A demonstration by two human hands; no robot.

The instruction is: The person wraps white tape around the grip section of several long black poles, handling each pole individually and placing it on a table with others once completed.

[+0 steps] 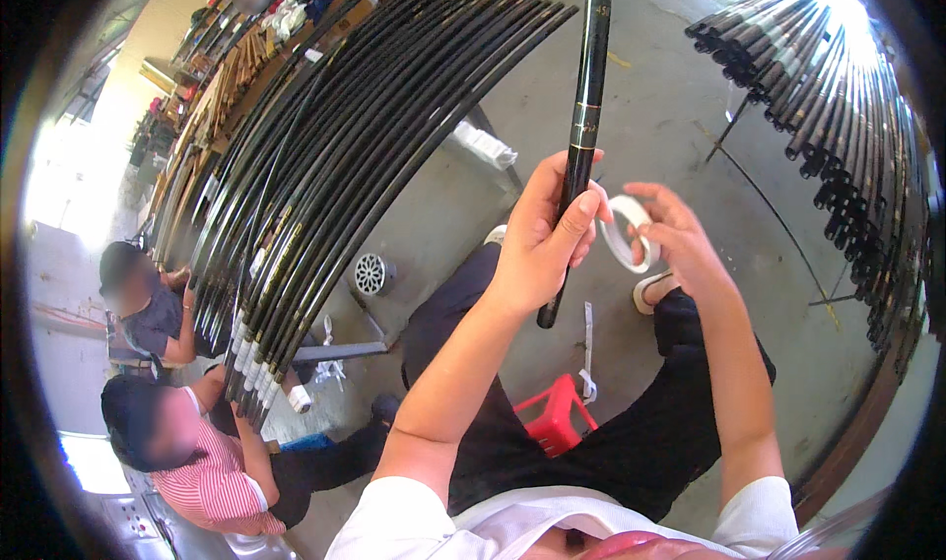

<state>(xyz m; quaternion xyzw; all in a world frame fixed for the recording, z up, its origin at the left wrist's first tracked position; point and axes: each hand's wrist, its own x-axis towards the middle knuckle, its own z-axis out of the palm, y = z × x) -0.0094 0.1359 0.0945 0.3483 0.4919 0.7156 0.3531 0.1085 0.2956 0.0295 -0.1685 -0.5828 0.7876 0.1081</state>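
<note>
My left hand [542, 240] is wrapped round the lower part of a glossy black fishing rod [589, 77] with thin gold bands. The rod stands nearly upright in the picture, its top running out past the upper edge and its dark butt end showing below my hand. Close beside it, my right hand [682, 243] holds a roll of white tape [613, 243] by its right side, the fingers curled at the ring. Near the rod, a bit of white tape seems to reach from the roll toward my left fingers; whether it touches the rod, I cannot tell.
Many black rods [365, 136] lie side by side on a rack at the left, some with white-wrapped ends. More rods [788, 77] are stacked at the right. A red stool [560, 420] and a white strip [588, 338] are below. Two people [212, 461] sit at the left.
</note>
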